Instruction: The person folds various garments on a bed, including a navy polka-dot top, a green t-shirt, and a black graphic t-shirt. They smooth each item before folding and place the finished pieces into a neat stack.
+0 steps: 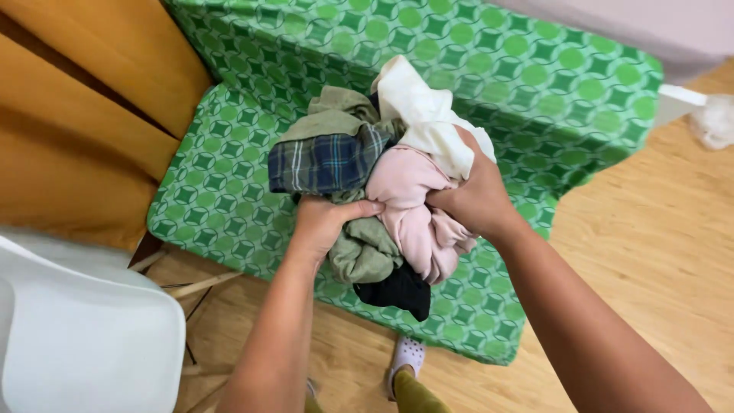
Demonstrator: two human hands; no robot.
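Both hands are digging into a bundle of clothes sitting on a surface covered in a green patterned cloth [535, 84]. The left hand [321, 222] is clamping its grip on the olive green garment [363, 252], thumb pointing toward 3 o'clock against the pale pink garment [409, 199]. The right hand [474, 195] is closing its grip around the pink piece and the cream white garment [424, 115], which is sticking up at 12 o'clock. A plaid shirt [329, 160] is lying at 9 o'clock of the pile, a black piece [397, 291] is hanging at 6. A white plastic chair [84, 336] is sitting at 8 o'clock, and a white clog [405, 359] is showing on the wooden floor [657, 229].
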